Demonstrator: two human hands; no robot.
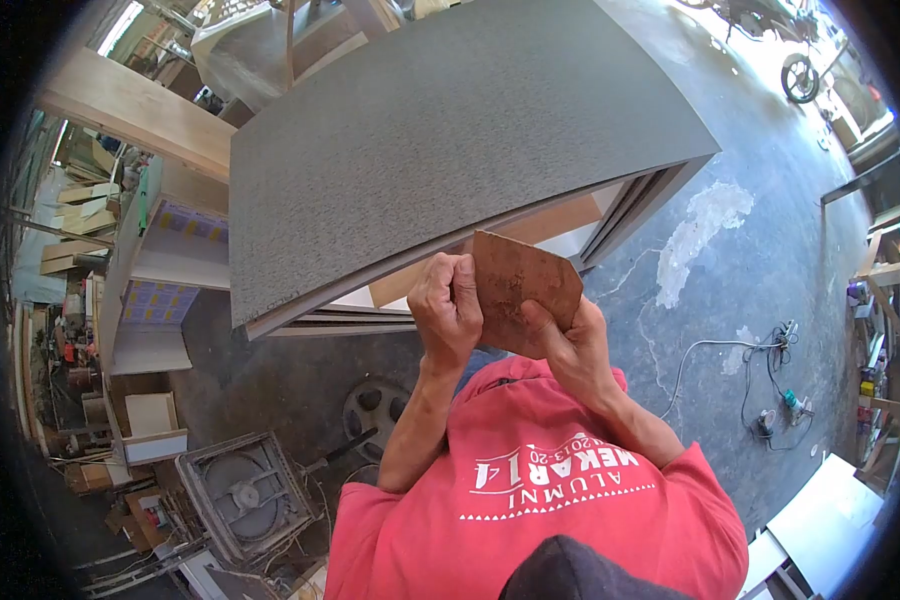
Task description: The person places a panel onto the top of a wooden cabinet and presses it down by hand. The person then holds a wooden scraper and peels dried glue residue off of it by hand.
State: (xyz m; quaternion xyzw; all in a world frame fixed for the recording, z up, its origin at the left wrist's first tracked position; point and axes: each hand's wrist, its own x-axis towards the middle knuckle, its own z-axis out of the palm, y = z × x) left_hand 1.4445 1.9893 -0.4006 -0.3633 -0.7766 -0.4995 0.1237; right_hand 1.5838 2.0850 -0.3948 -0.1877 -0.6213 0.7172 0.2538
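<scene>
A flat, reddish-brown board (515,285) with angled corners and dark smears is held up in front of my chest. My right hand (580,345) grips its lower right side, thumb pressed across the face and fingers behind it. Closed in a fist beside the board's left edge is my left hand (448,305), with the thumb against the curled index finger. What those fingers hold, if anything, is hidden. Just beyond both hands stands a large cabinet with a grey textured panel (460,130) on top and an open front facing me.
Left stand a white shelf unit (160,260) and a wooden beam (140,110). A dusty square fan (245,490) sits lower left. Cables (770,345) and a green-ended power tool (795,403) lie on the concrete floor at right. White panels (825,520) lean lower right.
</scene>
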